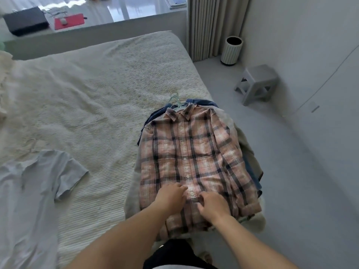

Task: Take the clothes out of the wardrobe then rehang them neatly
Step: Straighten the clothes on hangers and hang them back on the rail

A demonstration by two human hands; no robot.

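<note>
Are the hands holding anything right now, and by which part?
Both hands, left and right, pinch the plaid shirt at its lower button strip.

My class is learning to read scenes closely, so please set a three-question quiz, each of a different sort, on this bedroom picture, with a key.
1. True or false: the plaid shirt lies on top of a pile of other clothes on the bed.
2. Multiple choice: where do the left hand and right hand rest? A) on the collar B) at the button strip near the hem C) on the pale blue T-shirt
3. Fill in: near the collar, the hooks of several ______ stick out.

Key: 1 true; 2 B; 3 hangers
</note>
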